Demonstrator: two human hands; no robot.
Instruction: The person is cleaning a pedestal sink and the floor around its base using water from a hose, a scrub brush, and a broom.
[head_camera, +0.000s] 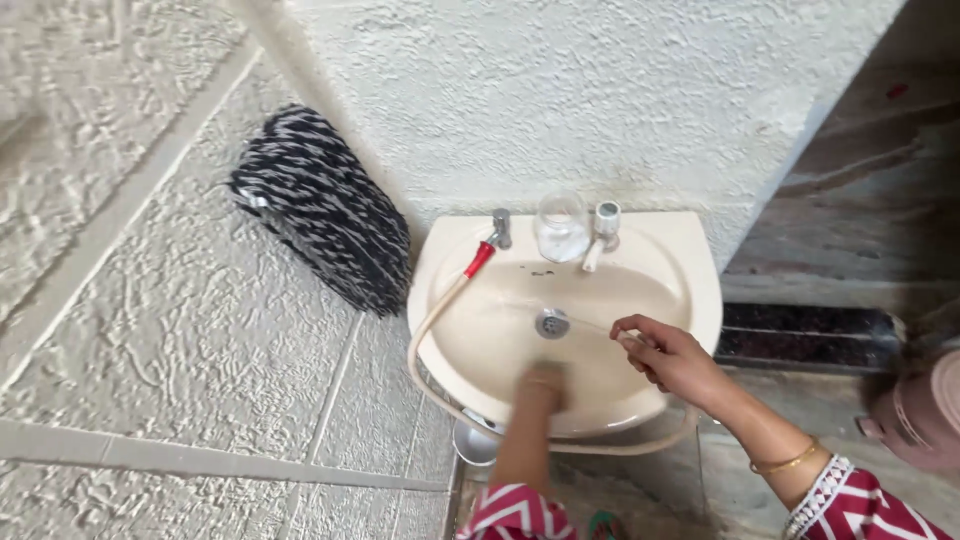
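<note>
Left hand (545, 385) is pressing flat inside the cream washbasin (690, 290), scrubbing, fingers blurred, grip unclear; right hand (672, 355) is pinching the beige hose (425, 335) end; rinsing looks unfinished.

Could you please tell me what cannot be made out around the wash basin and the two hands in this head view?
- Left hand: blurred in the basin; its grip cannot be told.
- Right hand: whatever its fingertips pinch is too small.
- Hose: its lower run passes under the basin rim.
- Glass jar: contents unclear.
- Pink object: cut by the right edge.
</note>
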